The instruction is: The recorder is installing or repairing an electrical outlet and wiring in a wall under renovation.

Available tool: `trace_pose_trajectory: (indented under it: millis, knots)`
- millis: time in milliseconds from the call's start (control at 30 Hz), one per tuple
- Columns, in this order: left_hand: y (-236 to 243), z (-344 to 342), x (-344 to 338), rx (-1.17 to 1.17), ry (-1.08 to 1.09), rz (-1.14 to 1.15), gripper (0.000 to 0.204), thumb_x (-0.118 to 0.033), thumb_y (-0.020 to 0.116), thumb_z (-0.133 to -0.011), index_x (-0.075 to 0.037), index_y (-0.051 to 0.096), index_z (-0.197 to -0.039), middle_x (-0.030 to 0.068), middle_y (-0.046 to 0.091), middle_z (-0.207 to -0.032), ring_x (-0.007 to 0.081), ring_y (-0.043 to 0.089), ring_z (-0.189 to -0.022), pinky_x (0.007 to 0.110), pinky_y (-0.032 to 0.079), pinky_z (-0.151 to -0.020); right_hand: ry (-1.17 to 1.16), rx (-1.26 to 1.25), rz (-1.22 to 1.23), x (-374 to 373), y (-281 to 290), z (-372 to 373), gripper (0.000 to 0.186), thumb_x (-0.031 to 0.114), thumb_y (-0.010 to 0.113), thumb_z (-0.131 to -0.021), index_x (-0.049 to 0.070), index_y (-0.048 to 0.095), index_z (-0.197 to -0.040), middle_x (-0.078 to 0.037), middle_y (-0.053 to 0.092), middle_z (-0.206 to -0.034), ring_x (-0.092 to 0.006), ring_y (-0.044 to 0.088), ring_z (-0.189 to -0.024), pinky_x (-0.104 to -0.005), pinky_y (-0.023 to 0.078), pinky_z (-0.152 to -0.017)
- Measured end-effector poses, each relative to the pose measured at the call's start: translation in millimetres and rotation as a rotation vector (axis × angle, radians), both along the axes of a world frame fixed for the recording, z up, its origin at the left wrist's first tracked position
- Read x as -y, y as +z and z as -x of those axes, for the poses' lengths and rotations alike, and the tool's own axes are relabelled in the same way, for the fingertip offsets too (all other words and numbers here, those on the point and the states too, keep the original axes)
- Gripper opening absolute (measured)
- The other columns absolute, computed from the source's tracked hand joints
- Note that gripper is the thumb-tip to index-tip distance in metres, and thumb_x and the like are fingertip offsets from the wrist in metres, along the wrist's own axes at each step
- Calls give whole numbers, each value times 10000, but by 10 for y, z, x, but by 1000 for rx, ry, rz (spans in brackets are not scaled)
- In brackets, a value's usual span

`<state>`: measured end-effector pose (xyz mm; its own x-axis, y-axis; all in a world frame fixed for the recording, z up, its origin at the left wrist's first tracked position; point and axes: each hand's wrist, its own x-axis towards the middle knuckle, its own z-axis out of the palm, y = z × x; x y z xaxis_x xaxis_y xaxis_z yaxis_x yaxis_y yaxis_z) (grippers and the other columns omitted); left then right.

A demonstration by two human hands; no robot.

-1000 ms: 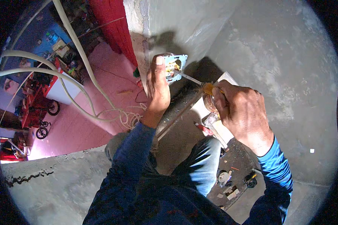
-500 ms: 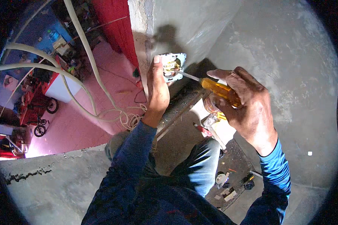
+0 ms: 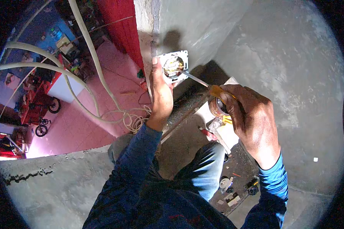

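Observation:
My left hand [image 3: 163, 100] grips the edge of an electrical wall socket insert [image 3: 174, 67], a square pale frame with a round middle showing brass-coloured parts. It is held up near the corner of the grey wall. In my right hand [image 3: 253, 120] is a screwdriver [image 3: 217, 91] with an amber handle, fingers closed around it. Its metal shaft points left, and the tip meets the lower right of the socket's round middle; whether it sits in a screw cannot be made out.
Below my right hand lie a roll of tape [image 3: 216, 108] and a red-handled tool [image 3: 207, 133]. Small parts [image 3: 225, 182] are scattered on a dark board [image 3: 239, 164]. Pale cables [image 3: 88, 45] loop at left above a drop to a pink floor [image 3: 103, 84] with a small bicycle [image 3: 42, 128].
The socket insert has turned to show its round middle more squarely. My right hand's fingers have folded around the screwdriver handle, covering more of it.

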<state>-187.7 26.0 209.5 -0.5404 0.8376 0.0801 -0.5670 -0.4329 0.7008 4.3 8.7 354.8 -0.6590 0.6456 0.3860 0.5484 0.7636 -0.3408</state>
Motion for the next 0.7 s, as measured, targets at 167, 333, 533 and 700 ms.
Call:
trace_pose_trajectory:
  millis: [167, 333, 533, 700]
  knots:
    - [-83, -3, -27, 27, 20, 20, 536, -554, 426, -1013, -92, 549, -1256, 75, 663, -1183, 202, 649, -1076, 406, 518, -944, -62, -41, 158, 5, -32, 30, 146, 119, 605, -952, 40, 680, -1050, -154, 646, -752, -278, 626, -549, -390, 513, -568]
    - [-104, 25, -69, -23, 23, 54, 519, -540, 421, -1020, -95, 551, -1252, 70, 664, -1176, 205, 651, -1069, 393, 514, -954, -63, -26, 133, -39, -32, 55, 142, 121, 607, -950, 43, 681, -1043, -151, 649, -757, -283, 636, -573, -394, 516, -569]
    - [-199, -19, -41, -104, 51, 115, 489, -477, 400, -1042, -87, 517, -1314, 65, 647, -1207, 191, 638, -1086, 375, 516, -952, 7, 45, -74, -35, -1, 39, 180, 103, 694, -816, 78, 680, -994, -123, 612, -809, -315, 640, -706, -415, 521, -591]
    - [-324, -4, -40, -162, -56, 301, 504, -497, 388, -1042, -83, 538, -1285, 36, 661, -1142, 157, 644, -1015, 319, 525, -878, 30, 27, -99, -56, -162, -18, 243, 101, 720, -828, 78, 713, -1070, -78, 613, -824, -250, 617, -733, -368, 527, -637]
